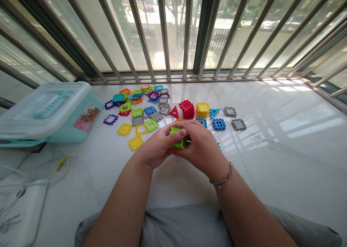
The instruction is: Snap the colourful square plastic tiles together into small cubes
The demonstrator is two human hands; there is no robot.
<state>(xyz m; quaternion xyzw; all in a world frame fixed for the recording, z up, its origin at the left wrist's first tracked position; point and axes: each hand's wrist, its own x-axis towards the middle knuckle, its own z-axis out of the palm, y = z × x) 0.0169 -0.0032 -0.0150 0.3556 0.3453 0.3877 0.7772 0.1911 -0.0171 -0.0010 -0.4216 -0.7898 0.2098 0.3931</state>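
Between my two hands is a stack of green interlocking plastic tiles, held up over the floor. My left hand closes on the stack from the left, its thumb lying across the tiles. From the other side my right hand wraps around it, with a bracelet at the wrist. Just beyond the hands stand a red tile stack and a yellow tile stack. Blue tiles lie to their right. Part of the green stack is hidden by my fingers.
Loose tiles of several colours spread over the white floor to the left. Two grey tiles lie at the right. A teal lidded box stands far left, near a white cable. Metal window bars rise behind.
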